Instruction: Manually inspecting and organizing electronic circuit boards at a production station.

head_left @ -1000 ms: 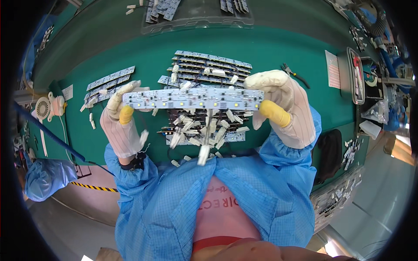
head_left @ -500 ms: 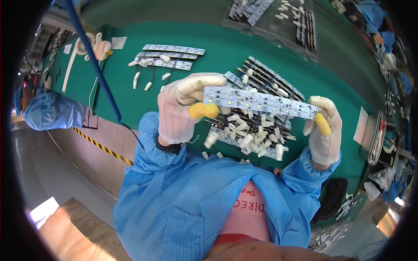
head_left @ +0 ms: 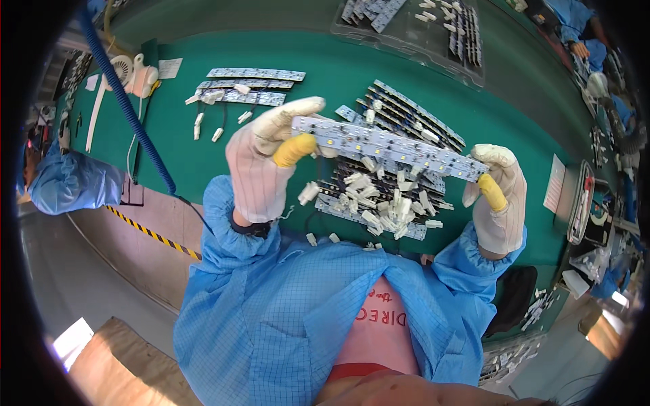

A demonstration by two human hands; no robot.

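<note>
A long white LED circuit board (head_left: 389, 147) is held up in front of me, small yellow LEDs and dark parts on its face. My left hand (head_left: 261, 166), in a pale glove with a yellow thumb cover, pinches its left end. At the right end, my right hand (head_left: 497, 196), gloved the same way, grips the board between thumb and fingers. It slants down toward the right. Behind it lies a stack of similar boards (head_left: 420, 122), partly covered. Below is a heap of white plug connectors (head_left: 376, 203) on more boards.
Several boards with wired connectors (head_left: 254, 84) lie at the back left of the green table (head_left: 325, 57). A clear plastic tray (head_left: 413, 57) of boards stands at the back. A blue coiled cord (head_left: 128, 111) hangs at the left, near a small fan (head_left: 122, 68). Other people work at both sides.
The board's left end has risen slightly with my left hand, so it slants more. Both hands keep their hold. The whole view has shifted a little.
</note>
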